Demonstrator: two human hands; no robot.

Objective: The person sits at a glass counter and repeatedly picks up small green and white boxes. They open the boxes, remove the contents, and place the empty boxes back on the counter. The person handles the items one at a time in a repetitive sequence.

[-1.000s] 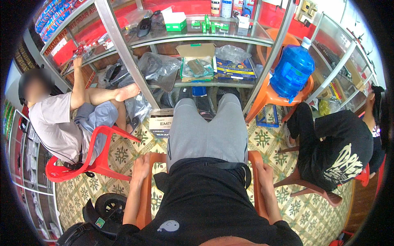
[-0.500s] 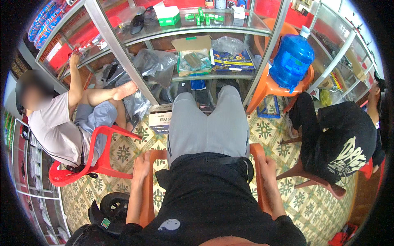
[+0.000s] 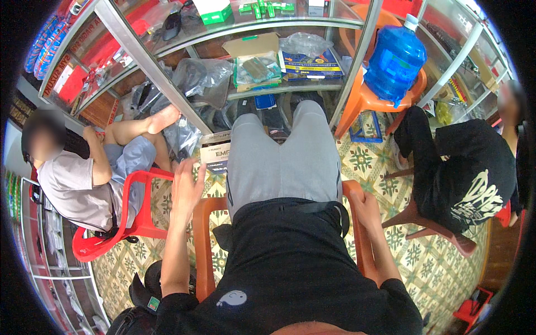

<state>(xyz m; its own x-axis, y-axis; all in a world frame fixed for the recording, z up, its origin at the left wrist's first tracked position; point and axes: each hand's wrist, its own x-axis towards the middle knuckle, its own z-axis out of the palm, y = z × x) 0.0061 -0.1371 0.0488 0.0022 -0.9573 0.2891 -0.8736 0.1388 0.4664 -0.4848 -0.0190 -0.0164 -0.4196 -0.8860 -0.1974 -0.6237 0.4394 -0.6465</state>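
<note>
Weight best borne by right hand (image 3: 366, 210), fingers curled on orange armrest (image 3: 350, 188) near its front edge; left hand (image 3: 187, 188) held clear, fingers spread, empty.

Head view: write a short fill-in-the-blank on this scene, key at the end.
On the orange armchair, the right grip rests on an ____.
The left grip, open, holds ____.
The large bottle is coloured ____.
The person at left sits on a ____ chair.

armrest; nothing; blue; red

Blue water jug (image 3: 395, 64) on an orange chair (image 3: 368, 100), open carton (image 3: 251, 47) on a shelf (image 3: 307, 87), patterned tiles (image 3: 360, 160)
</note>
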